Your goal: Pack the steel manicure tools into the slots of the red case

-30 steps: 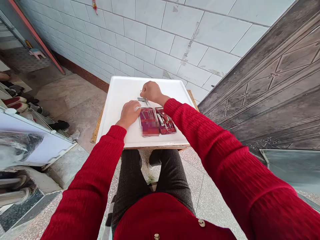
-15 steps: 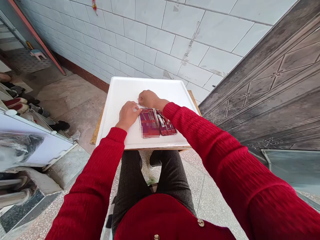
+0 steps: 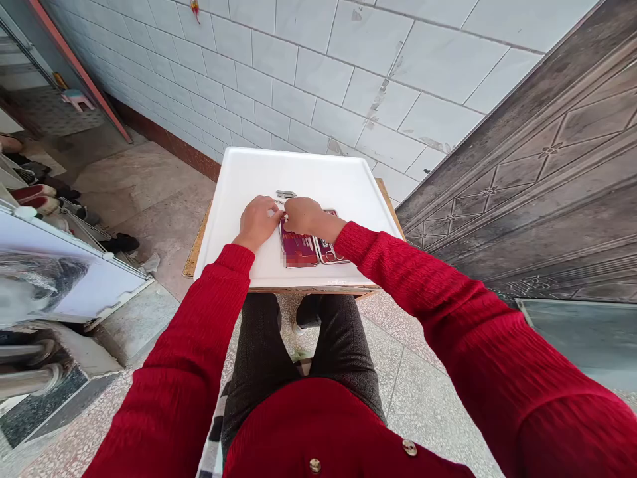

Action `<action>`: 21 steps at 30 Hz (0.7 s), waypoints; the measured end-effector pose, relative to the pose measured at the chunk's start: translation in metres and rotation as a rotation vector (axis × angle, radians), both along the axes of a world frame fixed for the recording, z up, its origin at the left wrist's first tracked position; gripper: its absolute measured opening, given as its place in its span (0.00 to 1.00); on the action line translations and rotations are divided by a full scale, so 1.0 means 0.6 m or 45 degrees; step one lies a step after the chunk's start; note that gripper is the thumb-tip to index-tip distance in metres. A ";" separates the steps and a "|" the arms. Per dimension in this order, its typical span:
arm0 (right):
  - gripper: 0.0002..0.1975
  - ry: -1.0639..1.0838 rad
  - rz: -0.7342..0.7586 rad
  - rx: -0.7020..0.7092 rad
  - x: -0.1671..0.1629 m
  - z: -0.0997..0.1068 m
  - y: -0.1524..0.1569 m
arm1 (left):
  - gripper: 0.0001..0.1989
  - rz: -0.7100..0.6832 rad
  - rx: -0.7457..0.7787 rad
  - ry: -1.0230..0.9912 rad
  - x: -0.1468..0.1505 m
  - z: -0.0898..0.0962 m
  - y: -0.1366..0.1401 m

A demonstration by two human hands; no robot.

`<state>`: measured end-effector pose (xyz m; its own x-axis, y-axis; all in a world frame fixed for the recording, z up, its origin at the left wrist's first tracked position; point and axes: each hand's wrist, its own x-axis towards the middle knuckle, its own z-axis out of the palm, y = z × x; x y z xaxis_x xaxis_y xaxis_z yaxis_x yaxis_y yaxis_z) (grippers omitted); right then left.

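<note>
White wall tiles [image 3: 318,73], some chipped, rise behind a white tray [image 3: 348,182] that sits on a small wooden table [image 3: 192,255], with a dark embossed metal door [image 3: 537,172] to the tray's right and a stone floor [image 3: 144,192] to its left. You sit facing the tray in red sleeves [image 3: 413,285], dark trousers below its near edge.

At the tray's centre lies an open maroon case [image 3: 301,251], a manicure kit folded out flat, its two halves side by side. Your right hand [image 3: 304,216] rests curled over the far end of the case, knuckles up, covering most of the right half; steel tools [image 3: 332,252] show in that half just under your wrist. Your fingers are bent in close, but you cannot tell from this view whether they pinch anything, since the fingertips are hidden beneath the hand.

Your left hand [image 3: 257,221] sits just left of the case, on the tray, its fingers folded and its thumb side meeting your right hand at the case's far-left corner. Something pale shows between the two hands, too small to make out; whether the left hand grips it cannot be told.

Beyond both hands, toward the tray's far side, a small metal clipper [image 3: 285,194] lies loose on the tray, apart from the case and near your knuckles.

Left of the tray, across the floor, shoes [image 3: 34,196] sit on a rack beside a white panel [image 3: 64,279].
</note>
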<state>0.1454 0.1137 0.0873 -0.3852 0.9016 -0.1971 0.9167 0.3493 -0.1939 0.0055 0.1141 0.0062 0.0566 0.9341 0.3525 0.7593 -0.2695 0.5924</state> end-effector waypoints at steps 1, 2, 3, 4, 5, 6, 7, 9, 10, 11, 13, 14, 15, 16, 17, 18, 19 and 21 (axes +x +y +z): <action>0.09 -0.070 0.001 0.023 -0.003 0.003 0.000 | 0.07 0.001 -0.001 -0.005 0.000 0.000 0.000; 0.10 -0.131 -0.006 0.026 -0.006 0.006 0.001 | 0.07 0.000 0.000 -0.011 0.000 0.000 0.000; 0.10 -0.164 -0.019 0.001 -0.008 0.009 0.001 | 0.07 0.000 0.002 -0.017 0.000 -0.001 0.000; 0.11 -0.178 -0.026 -0.036 -0.009 0.013 0.002 | 0.07 -0.001 0.005 -0.021 0.000 -0.001 0.001; 0.12 -0.182 -0.036 -0.060 -0.010 0.015 0.003 | 0.08 -0.004 0.009 -0.022 0.000 -0.002 0.002; 0.13 -0.178 -0.047 -0.061 -0.011 0.017 0.004 | 0.08 -0.008 0.014 -0.022 0.000 -0.003 0.002; 0.14 -0.170 -0.059 -0.040 -0.011 0.018 0.004 | 0.08 -0.010 0.017 -0.021 0.000 -0.003 0.003; 0.15 -0.151 -0.069 0.007 -0.012 0.016 0.005 | 0.08 -0.020 0.020 -0.022 0.000 -0.004 0.003; 0.14 -0.141 -0.069 0.002 -0.012 0.013 0.005 | 0.08 -0.024 0.019 -0.025 0.000 -0.004 0.004; 0.12 -0.129 -0.072 -0.022 -0.011 0.010 0.006 | 0.08 -0.027 0.017 -0.026 0.001 -0.004 0.004; 0.07 -0.086 -0.095 -0.089 -0.009 0.002 0.007 | 0.08 -0.027 0.010 -0.021 0.002 -0.004 0.004; 0.05 -0.052 -0.111 -0.111 -0.007 -0.002 0.008 | 0.07 -0.020 0.004 -0.014 0.002 -0.004 0.004; 0.04 -0.014 -0.131 -0.121 -0.005 -0.006 0.009 | 0.07 -0.010 -0.002 -0.006 0.003 -0.004 0.004; 0.03 0.022 -0.152 -0.123 -0.003 -0.009 0.009 | 0.07 -0.001 -0.008 0.002 0.003 -0.004 0.005; 0.03 0.054 -0.177 -0.126 -0.001 -0.012 0.010 | 0.06 0.006 -0.013 0.009 0.003 -0.005 0.005; 0.03 0.085 -0.202 -0.132 0.001 -0.015 0.011 | 0.06 0.012 -0.016 0.014 0.004 -0.005 0.005; 0.04 0.115 -0.228 -0.144 0.002 -0.016 0.011 | 0.06 0.015 -0.016 0.018 0.004 -0.006 0.005; 0.07 0.173 -0.277 -0.175 0.004 -0.016 0.010 | 0.05 0.015 -0.013 0.019 0.004 -0.007 0.006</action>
<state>0.1476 0.1198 0.0776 -0.2170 0.9342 -0.2832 0.9296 0.1093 -0.3520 0.0078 0.1174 0.0022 0.0511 0.9382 0.3423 0.7711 -0.2549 0.5835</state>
